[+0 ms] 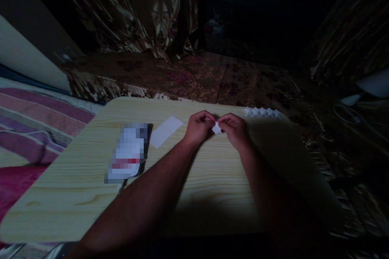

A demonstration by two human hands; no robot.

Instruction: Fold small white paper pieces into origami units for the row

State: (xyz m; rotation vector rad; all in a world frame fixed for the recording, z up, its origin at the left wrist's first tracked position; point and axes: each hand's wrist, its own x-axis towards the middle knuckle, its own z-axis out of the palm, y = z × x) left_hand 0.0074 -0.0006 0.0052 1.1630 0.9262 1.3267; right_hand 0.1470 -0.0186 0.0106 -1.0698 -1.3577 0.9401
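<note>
Striped cloth [36, 117]: far left, beside the table, pink and purple bands.
Table [197, 194]: pale wood, rounded corners, dimly lit.
Blurred item [127, 151]: on the table's left part, white with a red band; contents cannot be told.
Paper strip [165, 131]: white, flat on the table, just right of the blurred item, angled.
Left hand [199, 126]: above the table's far middle, fingers pinched closed on the folded paper piece.
Folded paper piece [216, 128]: small, white, held between both hands.
Right hand [234, 128]: fingertips pinched on the same piece.
Row of paper stars [263, 112]: white, lined up at the table's far right edge.
</note>
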